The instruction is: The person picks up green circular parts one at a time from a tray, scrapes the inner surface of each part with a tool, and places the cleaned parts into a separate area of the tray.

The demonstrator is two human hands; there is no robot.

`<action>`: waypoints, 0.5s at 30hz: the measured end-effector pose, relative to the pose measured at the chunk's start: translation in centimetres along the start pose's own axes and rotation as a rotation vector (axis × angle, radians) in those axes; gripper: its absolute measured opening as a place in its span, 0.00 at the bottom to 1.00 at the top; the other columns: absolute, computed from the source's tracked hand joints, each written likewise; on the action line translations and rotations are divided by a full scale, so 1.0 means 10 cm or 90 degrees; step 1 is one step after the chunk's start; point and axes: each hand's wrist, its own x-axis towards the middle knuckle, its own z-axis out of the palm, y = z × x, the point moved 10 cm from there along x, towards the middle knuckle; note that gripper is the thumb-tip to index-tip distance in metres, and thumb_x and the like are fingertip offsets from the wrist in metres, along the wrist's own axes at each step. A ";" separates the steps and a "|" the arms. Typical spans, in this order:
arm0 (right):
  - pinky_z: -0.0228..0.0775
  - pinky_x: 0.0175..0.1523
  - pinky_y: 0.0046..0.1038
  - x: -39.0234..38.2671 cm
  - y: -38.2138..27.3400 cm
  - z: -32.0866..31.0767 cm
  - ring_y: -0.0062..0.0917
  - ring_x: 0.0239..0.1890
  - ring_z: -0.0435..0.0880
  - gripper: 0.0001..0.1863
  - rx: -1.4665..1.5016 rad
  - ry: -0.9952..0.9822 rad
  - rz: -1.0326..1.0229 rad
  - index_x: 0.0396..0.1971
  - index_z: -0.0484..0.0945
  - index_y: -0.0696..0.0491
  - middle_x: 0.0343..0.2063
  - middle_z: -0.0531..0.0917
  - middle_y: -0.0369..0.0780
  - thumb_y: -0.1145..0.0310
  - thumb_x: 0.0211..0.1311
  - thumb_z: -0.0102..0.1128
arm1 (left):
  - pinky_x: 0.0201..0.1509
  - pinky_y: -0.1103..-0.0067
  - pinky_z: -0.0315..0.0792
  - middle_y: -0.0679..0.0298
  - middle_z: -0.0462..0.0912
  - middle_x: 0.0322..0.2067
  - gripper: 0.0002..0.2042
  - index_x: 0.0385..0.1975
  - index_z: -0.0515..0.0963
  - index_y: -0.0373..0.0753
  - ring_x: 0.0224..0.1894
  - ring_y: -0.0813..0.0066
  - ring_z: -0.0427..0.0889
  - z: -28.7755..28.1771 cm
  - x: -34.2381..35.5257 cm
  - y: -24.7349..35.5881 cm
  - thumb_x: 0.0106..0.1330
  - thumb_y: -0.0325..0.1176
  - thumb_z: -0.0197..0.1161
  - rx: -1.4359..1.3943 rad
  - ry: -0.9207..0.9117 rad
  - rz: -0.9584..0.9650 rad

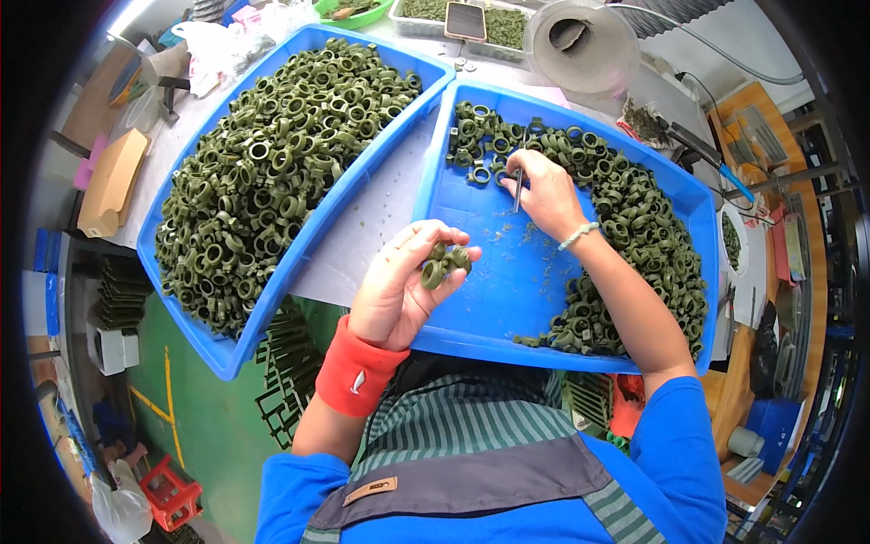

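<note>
My left hand [391,288], with a red wristband on its wrist, is held up at the near left edge of the right-hand blue tray [480,313]. Its fingers curl round several olive-green plastic rings [444,265]. Over the far part of the same tray, my right hand [546,192] pinches a slim metal tool [517,192] that stands nearly upright; its exact kind I cannot make out. Loose green rings [480,136] lie close to those fingers at the far left corner. More rings [639,227] are heaped along the tray's right side.
A second blue tray [281,313], piled high with green rings, stands at the left. Behind the trays are a phone [465,21], a green basin [352,13] and a large grey funnel-like piece [582,50]. A red stool [170,494] stands on the floor at lower left.
</note>
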 end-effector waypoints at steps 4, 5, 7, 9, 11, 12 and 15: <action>0.77 0.40 0.34 -0.06 -0.22 -0.08 0.36 0.34 0.84 0.07 0.082 -0.013 -0.022 0.33 0.77 0.56 0.32 0.83 0.43 0.76 0.56 0.66 | 0.33 0.87 0.75 0.64 0.79 0.40 0.10 0.49 0.74 0.38 0.40 0.76 0.83 -0.02 0.01 0.01 0.72 0.32 0.59 0.103 -0.036 -0.017; 0.77 0.40 0.34 -0.10 -0.33 -0.14 0.36 0.34 0.84 0.07 0.085 -0.016 -0.022 0.33 0.77 0.56 0.32 0.83 0.43 0.76 0.56 0.66 | 0.26 0.91 0.70 0.64 0.78 0.40 0.11 0.50 0.73 0.38 0.36 0.79 0.81 -0.05 0.01 0.01 0.72 0.32 0.59 0.181 -0.002 -0.016; 0.77 0.39 0.28 -0.22 -0.66 -0.19 0.28 0.33 0.85 0.08 0.298 -0.107 -0.008 0.33 0.77 0.57 0.30 0.82 0.41 0.78 0.55 0.67 | 0.24 0.92 0.63 0.66 0.77 0.39 0.14 0.52 0.74 0.39 0.34 0.83 0.80 -0.04 0.01 -0.01 0.70 0.31 0.62 0.202 0.038 -0.003; 0.77 0.40 0.23 -0.37 -0.90 -0.34 0.18 0.34 0.81 0.10 0.349 -0.123 -0.041 0.35 0.77 0.58 0.31 0.81 0.37 0.78 0.56 0.69 | 0.23 0.91 0.61 0.67 0.79 0.35 0.15 0.55 0.75 0.38 0.33 0.85 0.79 0.08 0.03 0.08 0.70 0.30 0.62 0.320 0.034 0.089; 0.77 0.42 0.23 -0.49 -1.02 -0.41 0.17 0.35 0.80 0.11 0.321 -0.142 -0.052 0.36 0.76 0.59 0.33 0.81 0.37 0.79 0.56 0.70 | 0.22 0.91 0.61 0.68 0.79 0.33 0.16 0.56 0.75 0.38 0.32 0.87 0.79 0.12 0.05 0.13 0.70 0.30 0.62 0.379 0.031 0.133; 0.77 0.41 0.23 -0.52 -1.01 -0.45 0.19 0.34 0.82 0.11 0.373 -0.116 -0.032 0.36 0.76 0.59 0.32 0.81 0.38 0.78 0.56 0.70 | 0.22 0.91 0.60 0.67 0.80 0.32 0.14 0.54 0.76 0.37 0.31 0.87 0.79 0.10 0.06 0.08 0.70 0.30 0.62 0.383 0.020 0.089; 0.77 0.42 0.22 -0.64 -0.89 -0.42 0.17 0.33 0.82 0.11 0.498 -0.109 0.044 0.37 0.75 0.58 0.31 0.81 0.36 0.77 0.58 0.69 | 0.22 0.92 0.58 0.66 0.81 0.28 0.10 0.48 0.80 0.35 0.27 0.89 0.76 0.11 0.06 0.01 0.71 0.30 0.61 0.371 0.005 0.065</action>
